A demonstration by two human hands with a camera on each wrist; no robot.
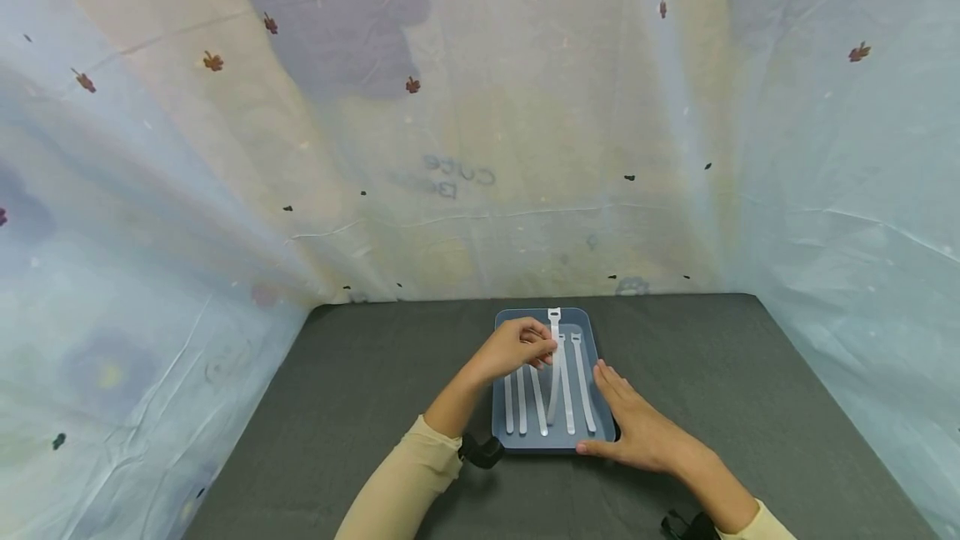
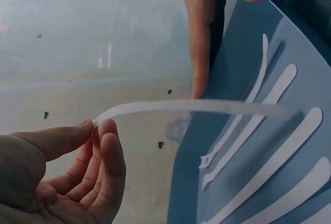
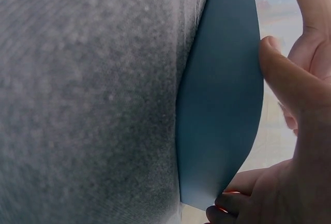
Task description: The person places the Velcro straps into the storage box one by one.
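My left hand (image 1: pixel 517 344) pinches a white cable strap (image 2: pixel 170 106) between thumb and index finger, above the blue-grey tray (image 1: pixel 525 442). The strap's slotted head rises past the fingers and its tail hangs down over the tray, bent in a slight curve. Several similar white straps (image 1: pixel 583 386) lie side by side in the tray, some partly hidden by the left hand. At the tray's right side is my right hand (image 1: pixel 637 427), fingers extended along the rim and thumb (image 3: pixel 270 45) touching the near edge.
The tray stands on a dark grey cloth-covered table (image 1: pixel 390 373). A pale patterned curtain (image 1: pixel 480 148) hangs behind the table and along both sides. A black wrist band (image 1: pixel 482 451) sits on the left wrist near the tray's front left corner.
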